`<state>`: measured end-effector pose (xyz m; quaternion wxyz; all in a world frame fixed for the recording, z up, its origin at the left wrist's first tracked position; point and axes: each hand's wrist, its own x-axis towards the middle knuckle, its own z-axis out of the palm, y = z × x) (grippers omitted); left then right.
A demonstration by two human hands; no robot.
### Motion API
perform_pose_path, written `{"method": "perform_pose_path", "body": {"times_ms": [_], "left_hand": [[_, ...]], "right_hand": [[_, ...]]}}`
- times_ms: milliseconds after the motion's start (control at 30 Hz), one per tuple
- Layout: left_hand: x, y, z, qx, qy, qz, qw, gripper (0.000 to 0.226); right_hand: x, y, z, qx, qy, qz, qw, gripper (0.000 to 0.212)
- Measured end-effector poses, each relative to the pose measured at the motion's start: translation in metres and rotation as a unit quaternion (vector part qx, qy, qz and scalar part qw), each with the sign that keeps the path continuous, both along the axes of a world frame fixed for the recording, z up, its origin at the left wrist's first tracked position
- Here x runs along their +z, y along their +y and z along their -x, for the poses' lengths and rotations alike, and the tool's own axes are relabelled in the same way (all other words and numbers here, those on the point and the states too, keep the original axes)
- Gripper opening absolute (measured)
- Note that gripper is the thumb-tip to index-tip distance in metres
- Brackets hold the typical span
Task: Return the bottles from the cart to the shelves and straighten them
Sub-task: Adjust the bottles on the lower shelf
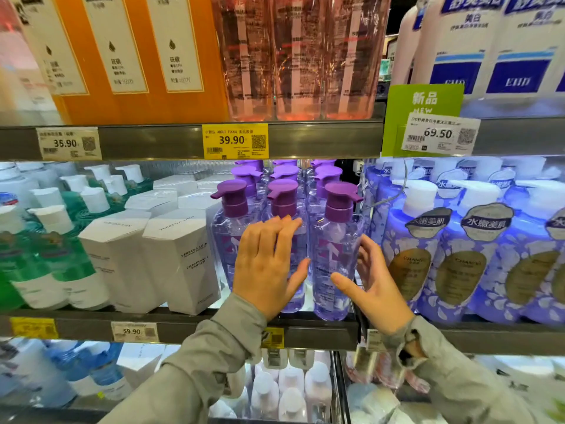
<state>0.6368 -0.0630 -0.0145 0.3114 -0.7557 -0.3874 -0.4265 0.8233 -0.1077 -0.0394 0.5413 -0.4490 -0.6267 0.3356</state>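
While the person stands facing the store shelving, both hands are raised to a group of clear purple plastic pump bottles standing upright in three columns on the grey metal middle shelf. The left hand lies flat against the fronts of the left and middle bottles, fingers straight and close together, thumb spread toward the right. The right hand flanks the front right purple bottle; its fingers are straight along the bottle's right side, thumb held apart in front, not curled round it. White hexagonal cardboard boxes stand just left of the bottles, blue floral pump bottles with white caps just right. A yellow price tag hangs on the shelf edge above.
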Motion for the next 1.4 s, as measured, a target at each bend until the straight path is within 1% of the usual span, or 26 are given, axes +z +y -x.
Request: {"method": "perform_pose_path", "body": {"times_ms": [67,133,200,267,333,400,467,533,633,733,767,933,1000,1100,1167,1267,1400], "left_hand": [[0.001,0.0,0.0,-0.002,-0.003,0.012,1.0,0.061],[0.002,-0.003,0.0,-0.015,-0.003,0.028,0.999,0.063],[0.004,-0.005,0.002,-0.031,-0.001,0.045,0.999,0.066],[0.005,-0.007,0.005,-0.043,0.003,0.055,0.998,0.071],[0.006,-0.008,0.006,-0.045,0.011,0.059,0.997,0.079],[0.007,-0.009,0.006,-0.043,0.014,0.065,0.997,0.085],[0.007,-0.01,0.005,-0.042,0.011,0.072,0.996,0.087],[0.008,-0.011,0.005,-0.043,0.01,0.077,0.996,0.087],[0.009,-0.012,0.006,-0.042,0.016,0.082,0.996,0.089],[0.008,-0.015,0.006,-0.045,0.015,0.096,0.994,0.093],[0.008,-0.016,0.006,-0.045,0.014,0.104,0.993,0.094],[0.008,-0.021,0.01,-0.051,0.031,0.139,0.989,0.102],[0.007,-0.025,0.012,-0.052,0.037,0.173,0.983,0.109],[0.005,-0.033,0.014,-0.037,0.058,0.216,0.974,0.114],[0.005,-0.039,0.014,-0.043,0.048,0.235,0.97,0.113],[0.007,-0.054,0.015,-0.047,0.01,0.263,0.964,0.106],[0.015,-0.082,0.015,-0.001,0.037,0.317,0.948,0.077]], "right_hand": [[-0.003,-0.001,0.0,-0.005,-0.001,0.002,1.0,0.077],[-0.003,-0.002,0.002,-0.001,0.02,0.015,1.0,0.075],[-0.002,-0.003,0.004,0.0,0.033,0.019,0.999,0.069],[-0.001,-0.004,0.004,0.008,0.034,0.018,0.999,0.058],[0.001,-0.003,0.002,0.018,0.021,0.023,0.999,0.055],[0.002,-0.003,0.001,0.029,0.014,0.028,0.999,0.057],[0.003,-0.004,0.003,0.024,-0.003,0.038,0.999,0.065],[0.002,-0.005,0.005,0.015,-0.023,0.042,0.999,0.065],[0.002,-0.005,0.009,0.0,-0.068,0.038,0.997,0.065],[0.005,-0.003,0.008,-0.015,-0.13,0.061,0.99,0.069],[0.007,-0.003,0.008,-0.019,-0.137,0.07,0.988,0.07],[0.007,-0.01,0.014,-0.051,-0.119,0.089,0.988,0.076],[0.007,-0.015,0.016,-0.066,-0.118,0.069,0.988,0.079],[0.015,-0.025,0.018,-0.086,-0.139,0.043,0.986,0.077],[0.02,-0.032,0.018,-0.096,-0.155,0.037,0.983,0.074],[0.028,-0.048,0.018,-0.104,-0.159,0.025,0.981,0.065],[0.033,-0.074,0.017,-0.103,-0.172,0.016,0.98,0.056]]}}
